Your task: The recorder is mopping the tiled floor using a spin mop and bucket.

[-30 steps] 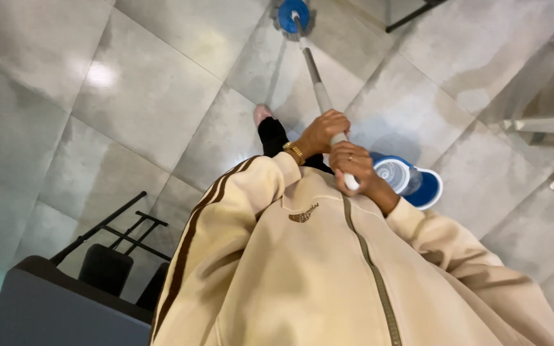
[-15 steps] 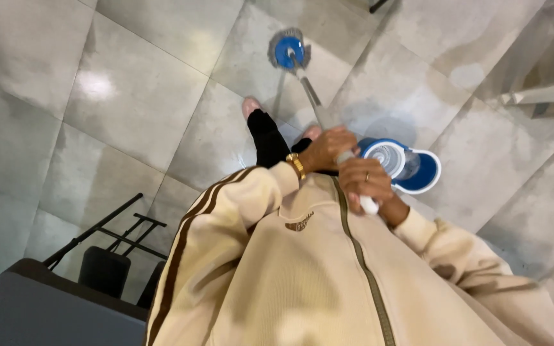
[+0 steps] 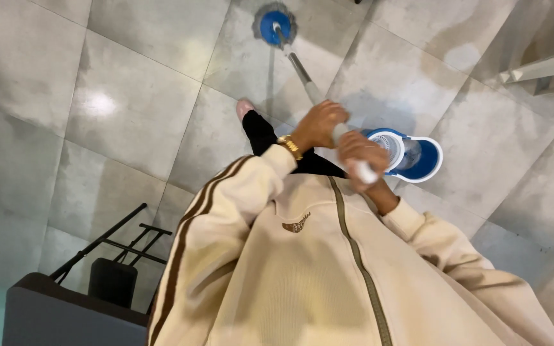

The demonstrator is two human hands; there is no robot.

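I hold a mop with both hands over a grey tiled floor. My left hand, with a gold watch on the wrist, grips the metal handle lower down. My right hand wraps the white upper end of the handle. The round blue mop head rests on the tiles far ahead of me. A blue and white spin bucket stands on the floor just right of my hands. My cream jacket with brown stripes fills the lower view, and one foot shows below my left hand.
A dark chair or stand with black metal legs sits at lower left. A white frame stands at upper right. Large grey tiles with a glare spot spread to the left.
The mop head has slid further away from me across the tiles. Both hands kept their grip on the handle while the view shifted slightly.
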